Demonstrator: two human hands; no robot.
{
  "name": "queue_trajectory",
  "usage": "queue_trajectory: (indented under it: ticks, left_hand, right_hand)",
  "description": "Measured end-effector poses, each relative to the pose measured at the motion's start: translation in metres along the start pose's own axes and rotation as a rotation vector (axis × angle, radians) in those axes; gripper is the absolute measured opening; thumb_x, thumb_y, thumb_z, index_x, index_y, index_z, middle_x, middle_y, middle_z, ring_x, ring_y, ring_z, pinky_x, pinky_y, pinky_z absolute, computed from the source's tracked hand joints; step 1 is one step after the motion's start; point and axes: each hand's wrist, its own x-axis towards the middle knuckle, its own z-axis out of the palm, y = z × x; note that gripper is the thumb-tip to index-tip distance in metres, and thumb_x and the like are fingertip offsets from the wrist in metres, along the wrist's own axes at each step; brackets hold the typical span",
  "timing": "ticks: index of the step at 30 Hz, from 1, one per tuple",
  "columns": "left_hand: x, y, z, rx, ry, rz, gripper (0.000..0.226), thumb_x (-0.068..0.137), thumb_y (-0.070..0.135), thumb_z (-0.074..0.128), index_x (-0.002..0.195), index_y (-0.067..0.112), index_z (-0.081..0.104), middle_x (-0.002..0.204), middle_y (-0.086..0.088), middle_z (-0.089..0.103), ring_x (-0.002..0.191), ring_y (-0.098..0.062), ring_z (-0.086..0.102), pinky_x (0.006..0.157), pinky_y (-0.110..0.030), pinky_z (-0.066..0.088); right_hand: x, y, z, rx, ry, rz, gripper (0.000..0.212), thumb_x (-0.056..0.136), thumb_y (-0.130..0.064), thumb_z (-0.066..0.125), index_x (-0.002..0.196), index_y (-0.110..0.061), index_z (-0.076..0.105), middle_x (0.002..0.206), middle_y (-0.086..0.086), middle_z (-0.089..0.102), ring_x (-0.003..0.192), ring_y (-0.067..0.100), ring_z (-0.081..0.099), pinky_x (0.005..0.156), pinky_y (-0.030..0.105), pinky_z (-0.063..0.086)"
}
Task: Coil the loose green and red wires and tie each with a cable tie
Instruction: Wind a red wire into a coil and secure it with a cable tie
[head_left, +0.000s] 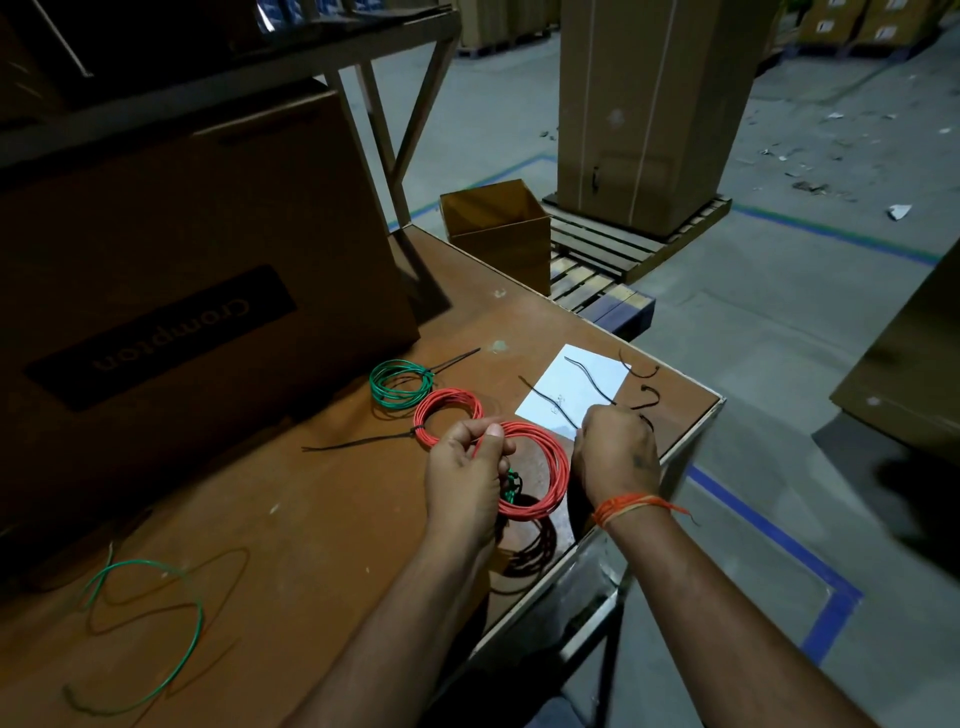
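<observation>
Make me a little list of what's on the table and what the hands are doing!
left hand: grips a red coil, held above the table
right hand: pinches a black cable tie by the white paper
tied coils: one green, one red, lying side by side
loose green wire: uncoiled, near left of the table
spare ties: beside the paper
big box: at the back left

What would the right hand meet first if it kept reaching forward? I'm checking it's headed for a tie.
Probably a black cable tie on the white paper; the right hand points there, though depth is unclear.
</observation>
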Motion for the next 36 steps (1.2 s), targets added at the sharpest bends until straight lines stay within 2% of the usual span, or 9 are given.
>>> queue_trajectory:
  ticks: [4, 8, 12, 17, 21, 24, 27, 33, 36]
  left_hand:
    - [0.001, 0.001, -0.002, -0.007, 0.0, -0.005, 0.012, 0.103, 0.01, 0.055, 0.107, 0.01, 0.066, 0.073, 0.003, 0.065, 0.057, -0.005, 0.05, 0.059, -0.024, 0.043]
    - [0.002, 0.002, -0.004, -0.002, 0.003, -0.004, 0.012, 0.103, 0.011, 0.055, 0.108, 0.011, 0.066, 0.075, 0.003, 0.066, 0.057, -0.004, 0.051, 0.06, -0.023, 0.044]
    - [0.001, 0.005, -0.006, -0.019, 0.007, -0.012, 0.013, 0.103, 0.009, 0.054, 0.107, 0.01, 0.066, 0.074, 0.002, 0.064, 0.057, -0.005, 0.049, 0.058, -0.022, 0.042]
    - [0.002, 0.006, -0.011, -0.019, 0.023, -0.006, 0.013, 0.103, 0.011, 0.055, 0.109, 0.009, 0.066, 0.075, 0.001, 0.064, 0.058, -0.006, 0.049, 0.056, -0.023, 0.043]
    - [0.003, 0.007, -0.016, -0.045, 0.039, -0.016, 0.011, 0.103, 0.01, 0.056, 0.106, 0.009, 0.066, 0.073, 0.002, 0.063, 0.056, -0.005, 0.048, 0.054, -0.021, 0.042]
    - [0.003, 0.01, -0.022, -0.086, 0.046, -0.027, 0.011, 0.103, 0.011, 0.056, 0.105, 0.009, 0.066, 0.073, 0.002, 0.063, 0.055, -0.004, 0.047, 0.053, -0.02, 0.041]
    - [0.002, 0.017, -0.033, -0.133, 0.064, -0.013, 0.011, 0.103, 0.012, 0.055, 0.103, 0.009, 0.066, 0.07, 0.005, 0.063, 0.054, -0.003, 0.046, 0.053, -0.018, 0.04]
    - [-0.004, 0.027, -0.075, -0.207, 0.142, 0.02, 0.011, 0.104, 0.011, 0.054, 0.103, 0.007, 0.063, 0.069, 0.002, 0.061, 0.051, -0.003, 0.045, 0.048, -0.016, 0.038]
    - [-0.009, 0.025, -0.105, -0.203, 0.222, 0.02, 0.01, 0.104, 0.01, 0.054, 0.101, 0.008, 0.064, 0.07, 0.001, 0.061, 0.052, -0.004, 0.045, 0.048, -0.017, 0.036]
  right_hand:
    - [-0.001, -0.001, 0.003, 0.046, 0.024, -0.041, 0.012, 0.09, -0.014, 0.068, 0.101, -0.011, 0.066, 0.098, 0.011, 0.065, 0.089, 0.028, 0.063, 0.067, 0.029, 0.049]
    - [-0.003, -0.004, -0.005, -0.035, -0.005, -0.075, 0.008, 0.088, -0.009, 0.067, 0.096, -0.01, 0.068, 0.098, 0.012, 0.062, 0.089, 0.028, 0.061, 0.064, 0.026, 0.041]
    - [-0.008, -0.004, -0.006, -0.031, -0.013, -0.173, 0.014, 0.087, -0.002, 0.062, 0.1, -0.007, 0.064, 0.106, 0.014, 0.06, 0.099, 0.031, 0.058, 0.076, 0.032, 0.046]
    - [-0.012, -0.005, -0.004, 0.453, 0.05, -0.167, 0.012, 0.099, -0.017, 0.051, 0.09, -0.015, 0.058, 0.093, 0.004, 0.057, 0.087, 0.02, 0.054, 0.067, 0.027, 0.037]
    - [-0.024, -0.012, -0.029, 0.812, 0.115, -0.255, 0.01, 0.102, -0.02, 0.049, 0.096, -0.017, 0.057, 0.091, -0.004, 0.059, 0.082, 0.012, 0.056, 0.065, 0.02, 0.042]
    - [-0.032, -0.018, -0.05, 1.09, 0.015, -0.329, 0.01, 0.104, -0.018, 0.048, 0.102, -0.013, 0.056, 0.09, -0.002, 0.068, 0.069, 0.018, 0.061, 0.06, 0.027, 0.052]
    - [-0.035, -0.025, -0.055, 1.245, -0.117, -0.358, 0.005, 0.101, -0.01, 0.054, 0.105, -0.01, 0.057, 0.093, 0.005, 0.072, 0.073, 0.023, 0.067, 0.066, 0.026, 0.055]
    - [-0.046, -0.059, -0.04, 1.345, -0.374, -0.372, 0.015, 0.097, -0.001, 0.058, 0.107, -0.006, 0.067, 0.094, 0.008, 0.074, 0.081, 0.014, 0.069, 0.073, 0.023, 0.054]
    - [-0.057, -0.081, -0.034, 1.362, -0.418, -0.363, 0.014, 0.095, 0.003, 0.058, 0.105, -0.002, 0.068, 0.093, 0.011, 0.074, 0.081, 0.014, 0.069, 0.074, 0.022, 0.055]
